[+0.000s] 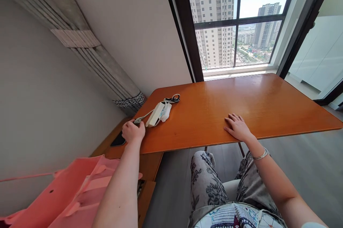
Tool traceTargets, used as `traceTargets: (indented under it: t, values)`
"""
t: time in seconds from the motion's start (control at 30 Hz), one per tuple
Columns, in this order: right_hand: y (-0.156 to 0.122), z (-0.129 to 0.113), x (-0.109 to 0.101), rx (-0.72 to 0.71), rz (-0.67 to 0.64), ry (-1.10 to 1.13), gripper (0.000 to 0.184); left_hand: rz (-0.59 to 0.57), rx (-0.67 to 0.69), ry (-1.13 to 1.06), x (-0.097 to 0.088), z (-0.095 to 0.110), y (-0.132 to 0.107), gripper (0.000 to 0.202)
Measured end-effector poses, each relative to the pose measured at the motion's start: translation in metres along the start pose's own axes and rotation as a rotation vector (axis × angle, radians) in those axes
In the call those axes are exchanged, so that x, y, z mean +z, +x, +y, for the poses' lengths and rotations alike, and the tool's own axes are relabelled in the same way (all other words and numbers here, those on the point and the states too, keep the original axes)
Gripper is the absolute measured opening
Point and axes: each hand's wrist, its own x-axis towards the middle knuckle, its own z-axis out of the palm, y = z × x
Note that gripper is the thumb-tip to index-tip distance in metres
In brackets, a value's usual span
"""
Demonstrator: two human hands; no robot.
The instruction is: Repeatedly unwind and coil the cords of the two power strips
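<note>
My left hand point(133, 131) is at the left end of the orange-brown table, its fingers closed around the end of a pale cable point(147, 115). A small greyish piece shows at the fingertips; whether it is a plug I cannot tell. Just right of that hand lies a long white block like a power strip point(154, 115), with a whitish, partly see-through piece point(166, 112) against its side. Behind them is a small coil of black and white cord point(173, 98). My right hand point(237, 127) rests flat, fingers spread, on the table's near edge, holding nothing.
The wooden table point(209, 113) reaches to the window point(235, 24). A dark flat object point(118, 140) lies on a lower wooden surface beside my left wrist. At lower left stands a pink bag-like container point(72, 188). A grey curtain point(107, 74) hangs behind the table's left end.
</note>
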Motion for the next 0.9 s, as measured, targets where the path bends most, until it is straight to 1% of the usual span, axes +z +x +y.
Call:
traceTargets:
  t: [0.17,0.2,0.27,0.33,0.43,0.53,0.63,0.73,0.8,0.83,0.87,0.9]
  values:
    - [0.0,0.0,0.0,-0.003,0.004,-0.005,0.055,-0.089,0.107,0.003,0.01,0.013,0.001,0.042]
    - [0.0,0.0,0.0,-0.004,0.006,-0.004,0.055,-0.108,0.105,0.0,0.01,0.016,0.002,0.041]
    - [0.0,-0.001,-0.001,-0.001,0.005,-0.004,0.054,-0.12,0.056,-0.003,0.009,0.017,0.005,0.042]
    - [0.0,-0.002,-0.001,0.002,0.004,-0.003,0.054,-0.099,-0.008,0.007,0.004,0.012,0.01,0.043]
    - [0.0,-0.003,-0.001,-0.003,0.011,0.005,0.053,-0.077,-0.136,0.08,-0.004,-0.006,0.019,0.05]
    - [0.0,-0.003,0.0,-0.005,0.015,0.007,0.053,-0.13,-0.267,0.132,-0.009,-0.027,0.027,0.063]
    - [-0.001,-0.003,-0.001,-0.004,0.013,0.0,0.054,-0.212,-0.362,0.126,-0.011,-0.038,0.03,0.068]
    - [-0.001,-0.004,-0.001,-0.002,0.011,-0.004,0.054,-0.28,-0.375,0.193,-0.013,-0.04,0.029,0.069]
    - [-0.002,-0.003,-0.001,-0.003,0.016,-0.001,0.054,-0.289,-0.37,0.25,-0.015,-0.039,0.027,0.07]
    - [-0.002,-0.003,-0.001,-0.004,0.018,0.001,0.053,-0.288,-0.378,0.271,-0.016,-0.038,0.026,0.07]
    - [-0.002,-0.003,0.0,-0.005,0.02,0.002,0.053,-0.263,-0.349,0.275,-0.017,-0.038,0.026,0.069]
    - [-0.002,-0.002,0.0,-0.006,0.022,0.003,0.053,-0.221,-0.278,0.265,-0.018,-0.037,0.025,0.068]
